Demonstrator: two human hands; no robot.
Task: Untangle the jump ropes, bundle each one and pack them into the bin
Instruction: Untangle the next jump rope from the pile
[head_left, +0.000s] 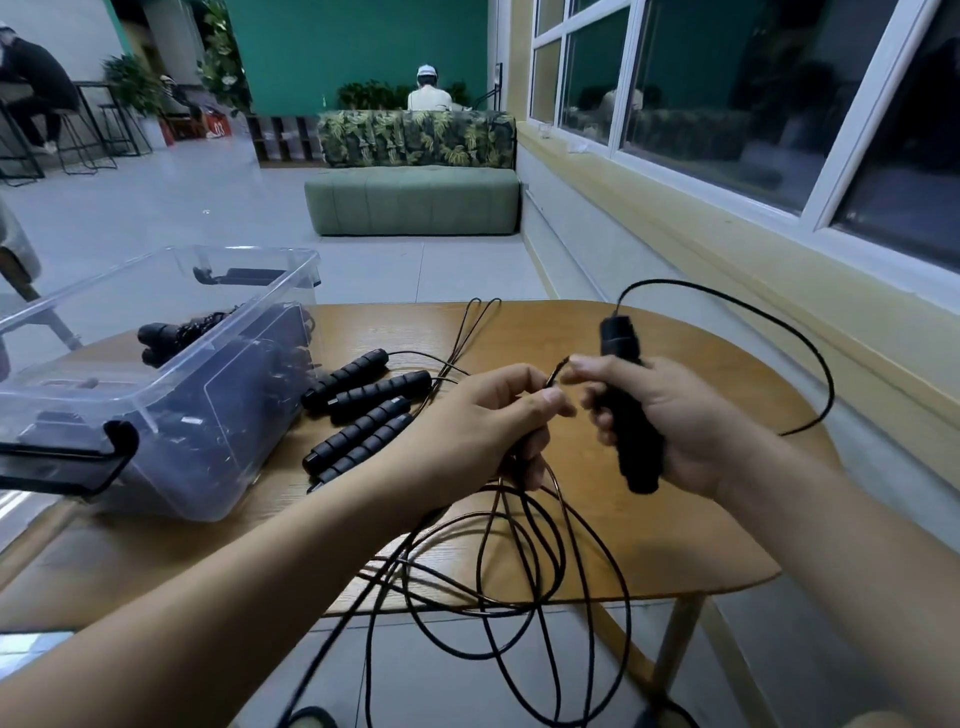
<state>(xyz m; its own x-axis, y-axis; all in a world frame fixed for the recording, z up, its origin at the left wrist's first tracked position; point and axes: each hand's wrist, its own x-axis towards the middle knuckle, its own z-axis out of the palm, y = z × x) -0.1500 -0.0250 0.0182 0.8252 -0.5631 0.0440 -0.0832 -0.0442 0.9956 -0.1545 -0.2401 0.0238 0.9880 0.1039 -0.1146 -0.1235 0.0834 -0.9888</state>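
Note:
My right hand (670, 415) grips a black jump-rope handle (631, 421) held upright above the wooden table (675, 519). A thin black cord (769, 322) arcs out of the handle's top to the right. My left hand (483, 431) holds several gathered cord loops (519, 566) that hang down over the table's front edge. Thumb and finger of both hands meet at a short cord end (557, 373). Several black ribbed handles (363, 410) lie side by side on the table left of my hands. A clear plastic bin (156, 364) at the left holds bundled black ropes.
The bin has black clip handles (111, 452) and stands on the table's left part. Two cord loops (475, 322) reach toward the far table edge. Beyond are a green sofa (413, 200), seated people and a windowed wall at right.

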